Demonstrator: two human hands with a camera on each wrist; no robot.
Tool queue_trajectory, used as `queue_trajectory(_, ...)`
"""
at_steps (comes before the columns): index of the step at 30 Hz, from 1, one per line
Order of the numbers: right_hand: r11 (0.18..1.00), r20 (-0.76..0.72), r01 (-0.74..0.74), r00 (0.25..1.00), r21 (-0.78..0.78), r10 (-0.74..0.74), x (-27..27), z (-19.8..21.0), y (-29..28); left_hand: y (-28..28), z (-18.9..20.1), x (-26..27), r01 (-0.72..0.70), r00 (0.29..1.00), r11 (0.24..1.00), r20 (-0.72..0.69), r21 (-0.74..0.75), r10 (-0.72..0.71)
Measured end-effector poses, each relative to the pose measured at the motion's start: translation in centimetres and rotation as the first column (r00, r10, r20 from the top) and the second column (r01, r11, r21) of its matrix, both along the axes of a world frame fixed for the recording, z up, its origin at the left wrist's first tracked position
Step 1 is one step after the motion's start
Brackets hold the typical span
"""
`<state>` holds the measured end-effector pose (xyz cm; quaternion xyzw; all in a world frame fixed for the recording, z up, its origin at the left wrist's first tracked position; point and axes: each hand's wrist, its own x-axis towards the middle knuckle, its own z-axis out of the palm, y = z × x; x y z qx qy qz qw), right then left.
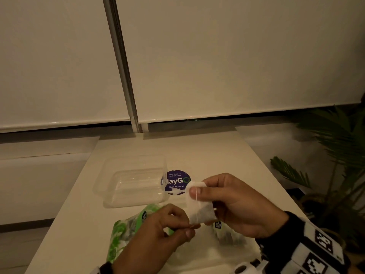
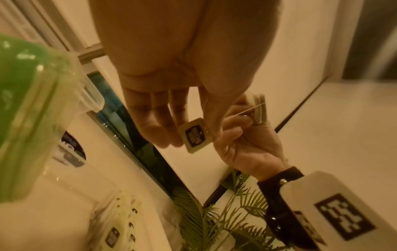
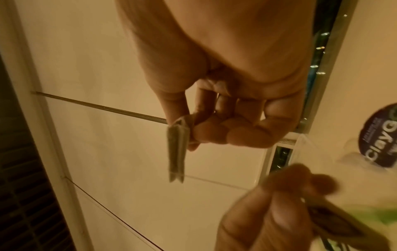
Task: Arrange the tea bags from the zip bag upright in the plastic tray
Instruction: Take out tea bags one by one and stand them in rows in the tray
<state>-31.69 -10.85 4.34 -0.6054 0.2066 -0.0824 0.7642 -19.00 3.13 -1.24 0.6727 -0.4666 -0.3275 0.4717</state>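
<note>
Held above the bench [image 1: 83,224]: tea bag [image 1: 199,206], pinched upright by its top edge in the right hand [image 1: 237,204]. Paper tag [image 2: 196,135] pinched in the left hand [image 1: 166,232]. Beyond, plastic tray [image 1: 106,202]; below the hands, zip bag [image 1: 122,234].

The tray [image 1: 110,186] sat at frame centre on the table [image 1: 227,155], a sticker [image 1: 177,179] just right of it. Below lay the zip bag [image 1: 122,232]. A plant [image 1: 335,135] stood at right.
</note>
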Motion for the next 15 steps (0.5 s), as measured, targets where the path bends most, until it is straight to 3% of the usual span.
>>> queue_trajectory(2, 0.998, -0.028, -0.047, 0.998, 0.030, 0.048, 0.0, -0.5, 0.4, -0.2, -0.2, 0.5, 0.011, 0.996, 0.999, 0.094, -0.033, -0.008)
queue_trajectory(7, 0.988, -0.094, -0.130, 0.986, 0.085, 0.138, 0.0, -1.9, 0.8, -0.4, 0.5, 0.9, -0.091, 0.992, 0.969, 0.061, -0.228, 0.108)
queue_trajectory(12, 0.976, -0.115, -0.191, 0.973, 0.106, 0.202, -0.2, -2.5, 0.9, -0.5, 1.3, 1.0, -0.137, 0.969, 0.930, 0.147, -0.342, 0.197)
queue_trajectory(15, 0.976, -0.117, -0.189, 0.973, 0.109, 0.201, -0.3, -2.8, 0.8, -0.5, 1.7, 0.6, -0.154, 0.987, 0.922, -0.011, -0.354, 0.161)
